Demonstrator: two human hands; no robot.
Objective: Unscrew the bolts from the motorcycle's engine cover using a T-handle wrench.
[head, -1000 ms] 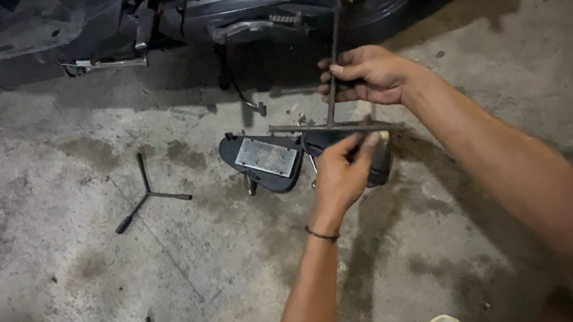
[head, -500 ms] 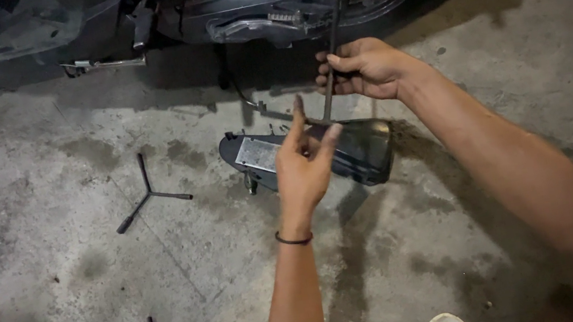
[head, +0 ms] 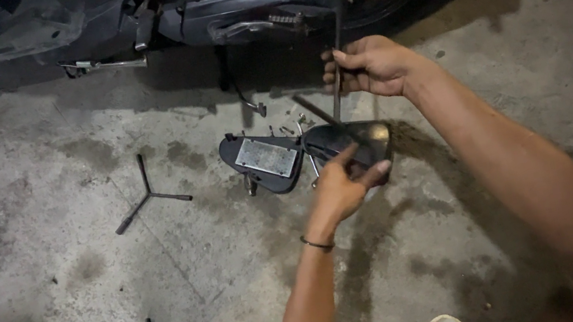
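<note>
Black plastic cover lies on concrete; left hand pinches its right edge, right hand beyond it clenches a long metal rod.

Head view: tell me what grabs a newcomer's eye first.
The two bare arms meeting mid-frame: the right hand grips a thin metal rod below the dark scooter body, while the left hand reaches onto a black cover on the concrete. Left of it lies a three-armed wrench.
</note>
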